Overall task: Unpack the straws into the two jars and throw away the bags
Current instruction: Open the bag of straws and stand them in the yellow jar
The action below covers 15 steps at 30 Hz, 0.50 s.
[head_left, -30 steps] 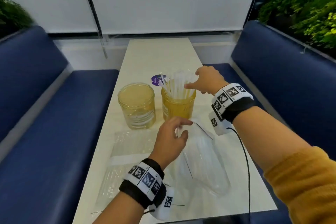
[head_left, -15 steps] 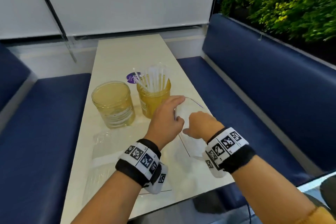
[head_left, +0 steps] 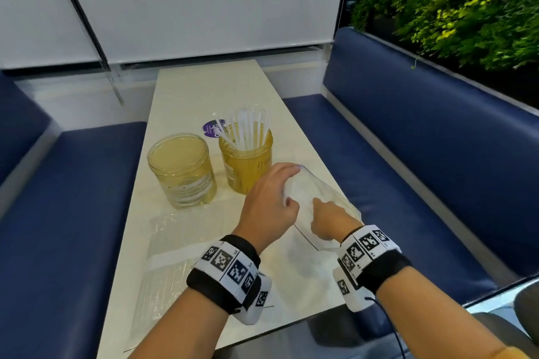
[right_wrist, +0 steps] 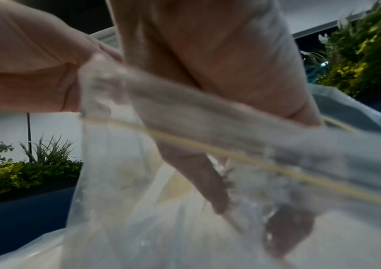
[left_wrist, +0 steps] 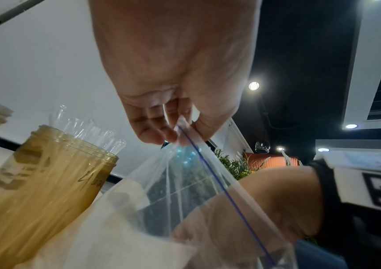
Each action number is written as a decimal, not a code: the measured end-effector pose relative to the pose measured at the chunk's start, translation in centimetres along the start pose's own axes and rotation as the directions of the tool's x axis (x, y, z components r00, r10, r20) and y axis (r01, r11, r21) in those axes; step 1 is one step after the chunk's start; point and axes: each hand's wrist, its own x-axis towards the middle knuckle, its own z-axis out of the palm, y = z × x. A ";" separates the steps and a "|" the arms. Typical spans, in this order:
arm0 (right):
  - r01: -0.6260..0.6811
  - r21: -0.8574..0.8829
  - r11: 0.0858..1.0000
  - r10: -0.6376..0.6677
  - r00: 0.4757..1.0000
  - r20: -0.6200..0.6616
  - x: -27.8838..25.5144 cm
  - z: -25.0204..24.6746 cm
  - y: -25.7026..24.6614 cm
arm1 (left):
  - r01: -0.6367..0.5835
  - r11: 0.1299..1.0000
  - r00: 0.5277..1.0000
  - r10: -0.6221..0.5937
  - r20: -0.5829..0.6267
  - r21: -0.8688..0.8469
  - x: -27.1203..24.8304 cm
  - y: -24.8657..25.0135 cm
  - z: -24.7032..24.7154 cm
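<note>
The step in hand looks like emptying the first bag: the left hand (head_left: 269, 204) pinches the rim of an open zip bag (head_left: 318, 192) between thumb and curled fingers, lifting its mouth off the table (head_left: 210, 87) near the right edge, just in front of the right jar (head_left: 246, 166). The right hand (head_left: 328, 220) reaches into the bag's mouth; in the right wrist view its fingers (right_wrist: 208, 185) point down inside the plastic, but that picture is blurred and I cannot tell whether they have closed on anything.

Containers:
- The right jar, amber and uncapped, holds a fan of clear straws (head_left: 243, 130) standing up out of its mouth.
- The left jar (head_left: 182, 169) stands just beside it toward the left edge and appears empty.
- The zip bag in hand looks nearly or wholly empty; no straws show plainly through it.
- A 2nd bag (head_left: 172, 253) lies flat near the front left corner, and faint lines through the plastic suggest it is full of straws.

If the held bag is empty, the next move calls for crumpling it and taking it to a bin, which is not in view. After that, I judge the 2nd bag must be opened and its straws stood in the left jar.
</note>
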 end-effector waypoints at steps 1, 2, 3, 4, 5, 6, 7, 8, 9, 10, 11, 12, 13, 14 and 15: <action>0.010 -0.011 1.000 -0.010 1.000 -0.009 -0.2 -0.4 0.0 | 0.000 1.000 1.000 0.000 -0.005 0.017 -0.1 0.0 -0.1; 0.026 -0.020 0.999 -0.026 0.999 -0.025 -0.4 -0.9 0.1 | -0.003 1.000 1.000 0.003 -0.004 0.030 -0.2 0.1 -0.1; 0.044 -0.036 0.998 -0.045 0.998 -0.038 -0.6 -1.5 0.0 | -0.006 0.999 1.000 0.005 0.004 0.037 -0.2 0.1 -0.1; 0.063 -0.061 0.996 -0.066 0.997 -0.045 -0.9 -2.3 -0.2 | -0.005 0.999 1.000 0.004 0.016 0.042 -0.3 0.1 0.0; 0.077 -0.098 0.992 -0.082 0.996 -0.040 -1.4 -3.2 -0.5 | -0.006 0.999 1.000 0.005 0.025 0.047 -0.3 0.1 0.1; 0.085 -0.140 0.986 -0.090 0.995 -0.029 -2.0 -4.3 -0.7 | -0.010 0.999 1.000 0.008 0.029 0.053 -0.3 0.0 0.3; 0.092 -0.184 0.979 -0.098 0.995 -0.023 -2.6 -5.4 -1.0 | -0.015 0.998 0.999 0.013 0.029 0.056 -0.3 0.0 0.5; 0.100 -0.220 0.970 -0.108 0.994 -0.026 -3.4 -6.5 -1.4 | -0.017 0.998 0.999 0.015 0.029 0.056 -0.3 0.0 0.8; 0.106 -0.242 0.964 -0.117 0.993 -0.033 -4.2 -7.5 -1.7 | -0.015 0.999 0.999 0.013 0.031 0.050 -0.2 0.0 1.0; 0.116 -0.255 0.960 -0.131 0.991 -0.040 -5.1 -8.5 -2.0 | -0.006 0.999 0.999 0.005 0.034 0.040 -0.2 0.0 1.3; 0.129 -0.264 0.956 -0.145 0.989 -0.042 -6.0 -9.3 -2.3 | 0.002 1.000 0.999 -0.003 0.033 0.024 0.0 0.0 1.6; 0.144 -0.269 0.952 -0.162 0.986 -0.045 -6.8 -10.0 -2.5 | 0.005 1.000 1.000 -0.005 0.024 0.004 0.1 -0.1 1.9; 0.167 -0.271 0.948 -0.187 0.981 -0.047 -7.6 -10.6 -2.7 | 0.000 1.000 1.000 0.001 0.002 -0.018 0.3 -0.1 2.3; 0.193 -0.271 0.943 -0.215 0.975 -0.054 -8.1 -11.2 -2.9 | -0.004 0.999 1.000 0.003 -0.027 -0.040 0.4 -0.2 2.8; 0.215 -0.271 0.938 -0.240 0.969 -0.062 -8.6 -11.6 -3.1 | -0.003 0.998 0.998 -0.001 -0.067 -0.064 0.5 -0.2 3.2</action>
